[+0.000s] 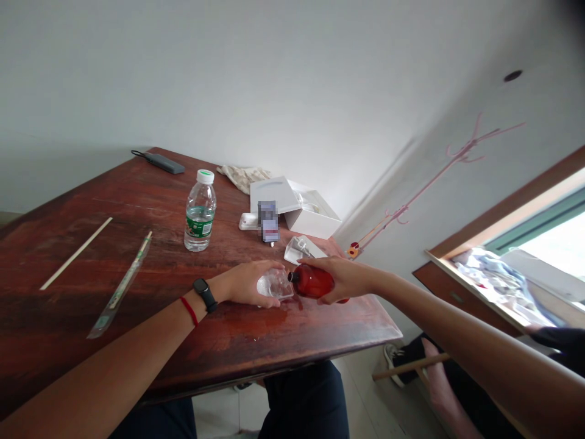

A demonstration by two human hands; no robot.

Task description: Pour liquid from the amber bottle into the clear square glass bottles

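Observation:
My left hand (pixel 247 281) is wrapped round a small clear glass bottle (pixel 274 285) lying near the front of the wooden table (pixel 68 317). My right hand (pixel 342 278) grips a red bottle (pixel 313 280) tipped on its side, its dark neck against the mouth of the clear bottle. A black watch and a red cord sit on my left wrist. A wet reddish patch shows on the wood just under the two bottles.
A plastic water bottle (pixel 200 211) stands mid-table. Wrapped chopsticks (pixel 121 286) and a bare stick (pixel 75 253) lie to the left. An open white box (pixel 297 207), a cloth (pixel 242 175) and a dark power bank (pixel 164 163) are at the back. Another person's legs (pixel 429 366) show at the lower right.

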